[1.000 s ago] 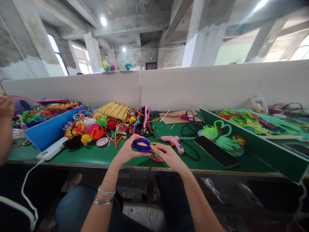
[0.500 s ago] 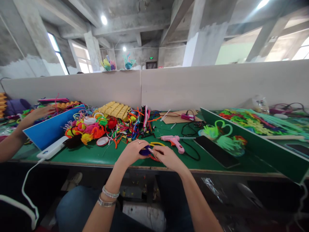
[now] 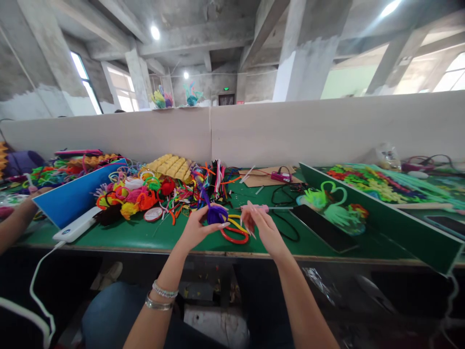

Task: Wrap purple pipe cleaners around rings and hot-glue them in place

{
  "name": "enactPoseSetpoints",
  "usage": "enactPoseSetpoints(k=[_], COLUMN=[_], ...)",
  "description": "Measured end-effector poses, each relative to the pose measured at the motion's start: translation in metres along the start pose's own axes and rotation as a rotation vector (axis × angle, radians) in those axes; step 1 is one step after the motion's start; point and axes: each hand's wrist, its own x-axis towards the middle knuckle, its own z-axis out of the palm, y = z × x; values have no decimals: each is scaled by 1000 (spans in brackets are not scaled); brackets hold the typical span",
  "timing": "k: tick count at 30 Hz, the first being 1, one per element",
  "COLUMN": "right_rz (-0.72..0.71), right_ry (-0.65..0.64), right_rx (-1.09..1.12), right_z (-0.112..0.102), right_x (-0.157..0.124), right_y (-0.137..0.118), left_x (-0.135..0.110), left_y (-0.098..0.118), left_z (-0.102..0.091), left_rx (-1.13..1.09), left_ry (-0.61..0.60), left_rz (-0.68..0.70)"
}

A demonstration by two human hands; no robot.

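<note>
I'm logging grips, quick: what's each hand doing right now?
Left hand: closed around the purple bundle.
Right hand: in front of the glue gun, fingers partly bent; whether it grips anything cannot be told.

L hand [image 3: 196, 228] grips purple bundle [image 3: 217, 214] — R hand [image 3: 262, 225] in front of pink glue gun [image 3: 264, 208], contact unclear. Red loop [image 3: 235, 242] on grn desk [image 3: 145, 238] betw. hands; blk phone [image 3: 323, 228] to R.

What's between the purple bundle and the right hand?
In the head view, a yellow loop and a red loop show on the green table between the purple bundle and the right hand.
</note>
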Motion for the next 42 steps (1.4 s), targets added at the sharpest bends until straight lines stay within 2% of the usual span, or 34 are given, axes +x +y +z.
enactPoseSetpoints(k=[4,11,20,32,42], right_rz=[-31,-76,-102,-63,-11], right_ry=[-13,-78,-85,-97,-145], right_rx=[19,-117,-170,-90,4], right_z=[5,19,20,20,17], right_x=[-2,-7,-7,-9,-7], right_y=[-1,-6,-4,-12,-3], left_x=[0,1,0,-2,-2], left_y=[0,1,-4,-1,5], left_z=[5,3,2,1,0], left_rx=[-168,-169,-210,-232,-182], left_ry=[61,-2,-27,-73,-112], left_rz=[-31,4,-29,-37,-34])
